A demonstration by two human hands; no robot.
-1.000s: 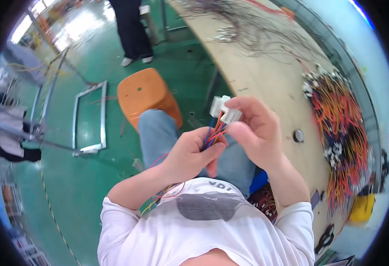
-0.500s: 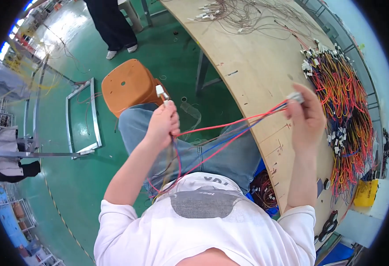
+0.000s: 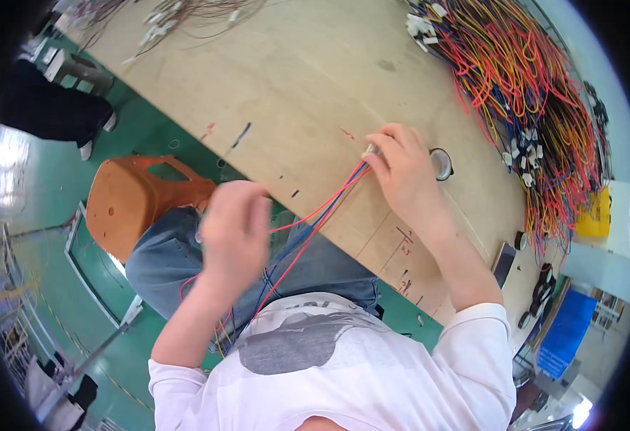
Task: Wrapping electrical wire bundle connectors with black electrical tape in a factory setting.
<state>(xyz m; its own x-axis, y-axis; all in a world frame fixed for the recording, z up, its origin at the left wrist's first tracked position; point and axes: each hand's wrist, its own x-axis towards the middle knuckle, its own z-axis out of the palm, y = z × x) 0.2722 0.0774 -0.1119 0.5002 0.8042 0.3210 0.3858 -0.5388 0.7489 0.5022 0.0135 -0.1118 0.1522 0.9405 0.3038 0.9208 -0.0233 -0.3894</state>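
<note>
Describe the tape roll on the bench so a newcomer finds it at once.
Start at the long plywood bench; near its edge the right hand pins red and blue wires. Just right of that hand lies the tape roll, a small dark ring lying flat, the only ring there, apart from the big wire heap.

A bundle of thin red and blue wires [image 3: 315,219] stretches taut from the plywood tabletop's [image 3: 308,79] edge, slanting down toward the lap.
</note>
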